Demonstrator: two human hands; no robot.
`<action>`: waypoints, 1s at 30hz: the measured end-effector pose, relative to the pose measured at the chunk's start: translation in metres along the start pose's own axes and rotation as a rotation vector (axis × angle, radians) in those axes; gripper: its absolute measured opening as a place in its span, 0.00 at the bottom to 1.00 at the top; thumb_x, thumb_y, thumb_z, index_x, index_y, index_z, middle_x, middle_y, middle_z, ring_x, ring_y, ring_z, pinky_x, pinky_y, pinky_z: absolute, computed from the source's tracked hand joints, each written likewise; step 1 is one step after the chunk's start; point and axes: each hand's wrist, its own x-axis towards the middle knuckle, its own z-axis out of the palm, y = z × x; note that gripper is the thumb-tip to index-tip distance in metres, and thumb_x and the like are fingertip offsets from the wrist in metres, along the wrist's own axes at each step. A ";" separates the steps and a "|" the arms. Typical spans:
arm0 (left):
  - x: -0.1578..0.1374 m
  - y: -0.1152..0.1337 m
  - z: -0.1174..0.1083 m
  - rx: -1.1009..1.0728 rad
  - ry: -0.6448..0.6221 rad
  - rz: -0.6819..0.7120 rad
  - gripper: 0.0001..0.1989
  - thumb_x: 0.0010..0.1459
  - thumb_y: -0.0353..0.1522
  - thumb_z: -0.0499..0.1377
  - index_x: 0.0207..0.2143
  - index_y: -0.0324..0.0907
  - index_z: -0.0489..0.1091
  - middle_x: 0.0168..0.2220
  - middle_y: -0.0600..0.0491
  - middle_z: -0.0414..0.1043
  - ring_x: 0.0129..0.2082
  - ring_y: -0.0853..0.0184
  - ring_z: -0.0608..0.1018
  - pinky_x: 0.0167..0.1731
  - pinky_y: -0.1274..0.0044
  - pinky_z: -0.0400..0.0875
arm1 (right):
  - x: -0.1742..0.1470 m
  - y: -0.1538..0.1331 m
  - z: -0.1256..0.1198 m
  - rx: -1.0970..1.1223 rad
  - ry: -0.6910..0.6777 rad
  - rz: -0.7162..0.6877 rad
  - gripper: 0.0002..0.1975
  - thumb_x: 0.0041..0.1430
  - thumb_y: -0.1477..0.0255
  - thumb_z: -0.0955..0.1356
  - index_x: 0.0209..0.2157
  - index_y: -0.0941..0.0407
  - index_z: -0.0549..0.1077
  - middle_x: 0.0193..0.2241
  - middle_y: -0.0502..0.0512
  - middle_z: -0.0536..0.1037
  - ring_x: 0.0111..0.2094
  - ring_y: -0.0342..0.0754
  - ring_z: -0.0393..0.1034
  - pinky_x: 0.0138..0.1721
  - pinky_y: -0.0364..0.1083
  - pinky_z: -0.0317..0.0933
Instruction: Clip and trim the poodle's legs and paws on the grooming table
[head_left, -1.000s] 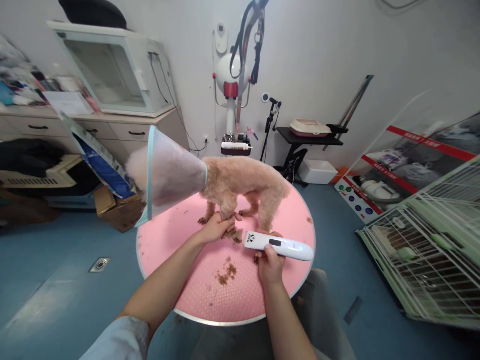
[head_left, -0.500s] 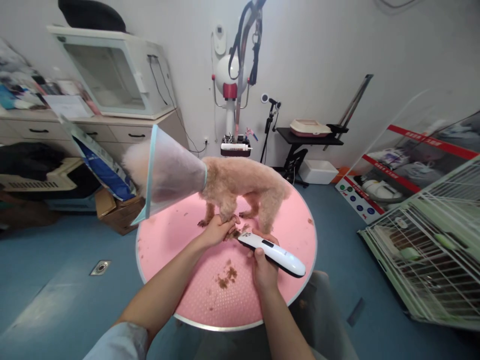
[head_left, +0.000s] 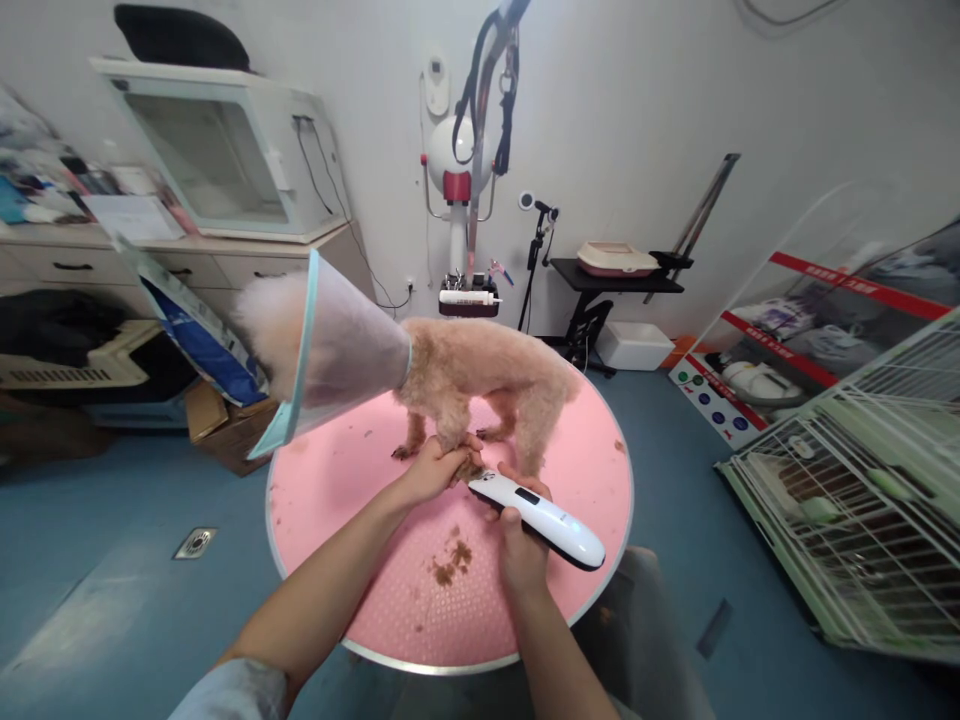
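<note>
A cream-coloured dog [head_left: 487,355] stands on a round pink grooming table [head_left: 337,500], its head to the left inside a translucent cone collar [head_left: 352,345] with a pale blue rim. My left hand [head_left: 431,470] is closed around one of its front legs near the paw. In my right hand [head_left: 521,540] lies a white hair clipper [head_left: 540,515], gripped from below. The blade end meets the fur of the held paw, close beside my left fingers. A clump of brown cut hair [head_left: 451,565] rests on the table in front.
A grooming arm [head_left: 487,110] with hanging black straps rises behind the table. At the back left, a white drying cabinet [head_left: 217,150] stands on drawers. A wire cage [head_left: 847,500] and a red-trimmed display case [head_left: 787,330] are on the right. Below lies a blue floor [head_left: 150,600].
The clipper and my right hand have shifted slightly left and down, with the blade now nearer the held paw. The dog's head and cone have turned a little. My left hand keeps its hold.
</note>
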 end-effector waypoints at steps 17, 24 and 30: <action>0.000 0.005 -0.002 0.037 -0.008 -0.078 0.11 0.47 0.34 0.56 0.32 0.36 0.66 0.21 0.58 0.66 0.12 0.78 0.62 0.12 0.83 0.53 | 0.022 -0.015 -0.018 0.028 -0.185 -0.026 0.18 0.50 0.67 0.72 0.39 0.51 0.62 0.42 0.55 0.78 0.43 0.52 0.74 0.44 0.53 0.68; 0.000 0.005 -0.005 0.045 -0.040 -0.061 0.10 0.50 0.34 0.56 0.33 0.36 0.66 0.22 0.57 0.67 0.12 0.78 0.63 0.11 0.84 0.55 | 0.040 -0.020 -0.024 -0.019 -0.342 0.024 0.17 0.50 0.67 0.72 0.39 0.50 0.63 0.44 0.56 0.77 0.45 0.55 0.73 0.46 0.58 0.66; -0.001 0.006 -0.006 0.035 -0.034 -0.054 0.09 0.48 0.33 0.56 0.31 0.37 0.65 0.21 0.57 0.67 0.12 0.79 0.62 0.12 0.84 0.55 | 0.037 -0.004 -0.021 0.165 -0.237 0.147 0.18 0.48 0.62 0.73 0.39 0.50 0.65 0.42 0.54 0.78 0.42 0.53 0.74 0.43 0.54 0.68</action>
